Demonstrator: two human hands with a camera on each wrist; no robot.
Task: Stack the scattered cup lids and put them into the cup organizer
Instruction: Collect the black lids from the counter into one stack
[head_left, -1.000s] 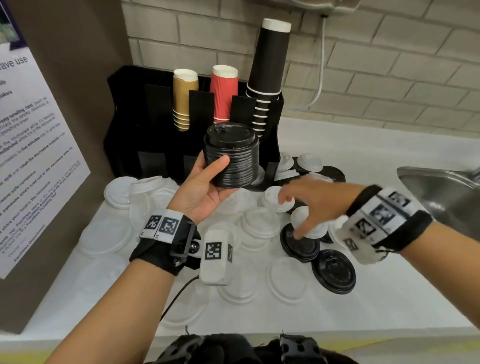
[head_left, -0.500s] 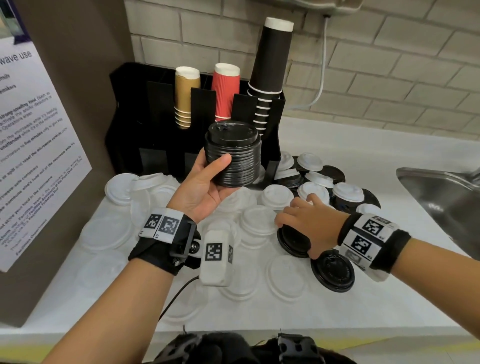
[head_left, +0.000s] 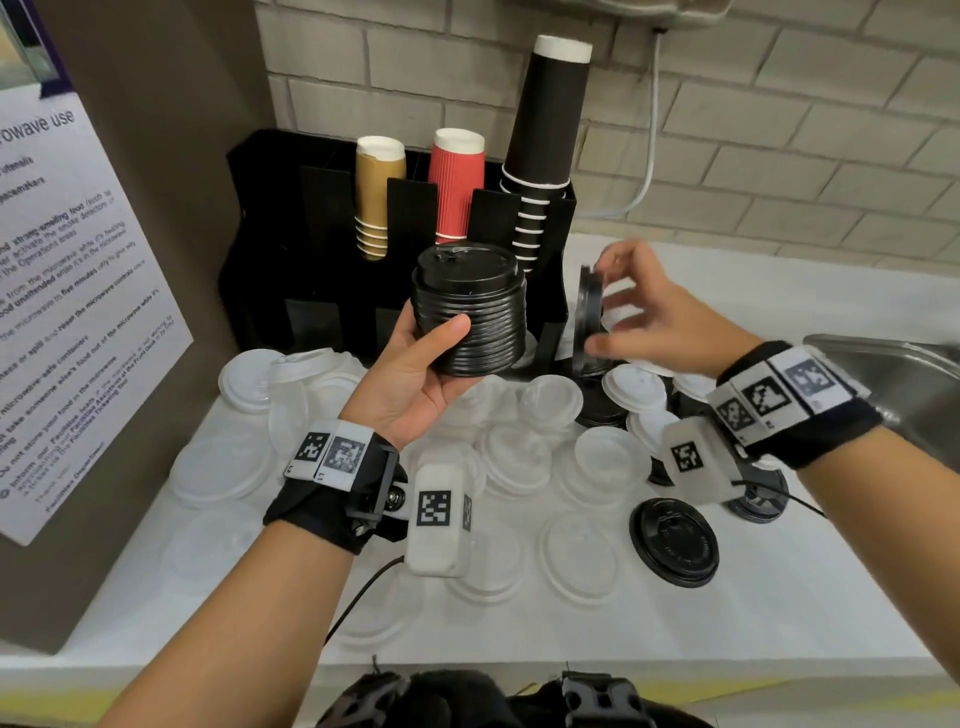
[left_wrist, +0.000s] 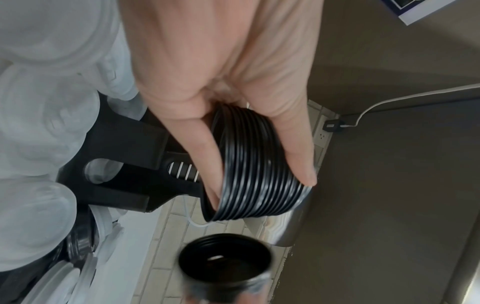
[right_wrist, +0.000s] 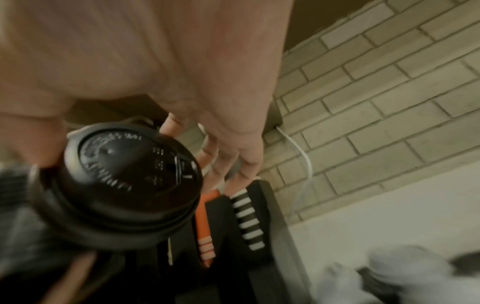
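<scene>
Glossy blk plastic lid stack (head_left: 470, 312); ribbed red paper cup (head_left: 457, 187); steel sink (head_left: 904, 374).

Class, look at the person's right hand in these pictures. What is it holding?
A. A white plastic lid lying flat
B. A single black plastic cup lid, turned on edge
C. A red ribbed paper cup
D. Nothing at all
B: the right hand pinches a single black plastic cup lid on edge, beside the stack of black lids gripped by the left hand.
</scene>
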